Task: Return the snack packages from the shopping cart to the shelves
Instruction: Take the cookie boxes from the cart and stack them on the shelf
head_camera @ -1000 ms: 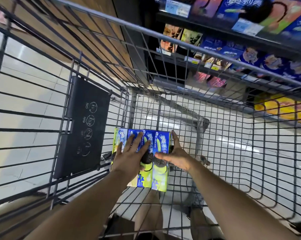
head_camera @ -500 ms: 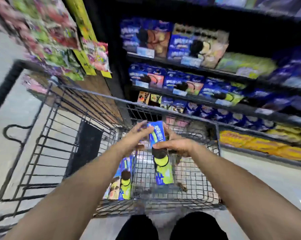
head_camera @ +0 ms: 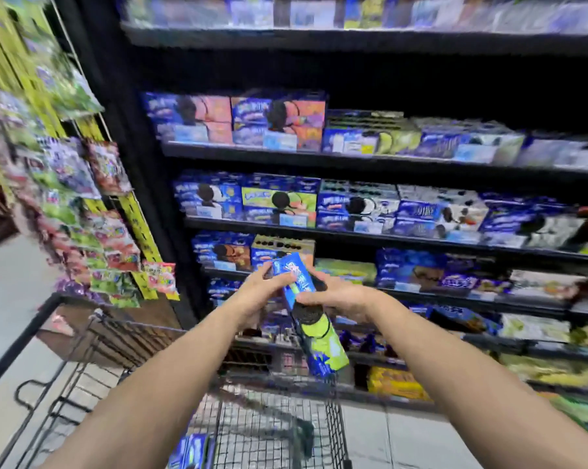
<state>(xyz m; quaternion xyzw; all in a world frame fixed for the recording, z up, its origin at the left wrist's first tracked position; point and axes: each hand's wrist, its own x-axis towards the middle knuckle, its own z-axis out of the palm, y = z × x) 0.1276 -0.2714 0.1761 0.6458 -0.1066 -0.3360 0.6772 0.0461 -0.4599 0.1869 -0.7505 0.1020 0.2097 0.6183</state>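
A long blue and lime-green cookie package (head_camera: 314, 336) hangs upright above the wire shopping cart (head_camera: 336, 418), in front of the shelves. My left hand (head_camera: 257, 291) grips its upper end from the left. My right hand (head_camera: 336, 294) grips the same end from the right. More blue packages (head_camera: 191, 451) lie in the cart bottom, partly hidden by my left forearm. The black shelves (head_camera: 353, 157) ahead hold rows of similar blue cookie boxes.
Candy bags (head_camera: 109, 238) hang on a strip at the left end of the shelving. Yellow packages (head_camera: 397, 384) sit on the lowest shelf at right. Grey floor tiles show to the left and below the cart.
Both hands lifted one package out of the cart and raised it higher toward the shelves. The view tilted up from the cart bottom to the shelving.
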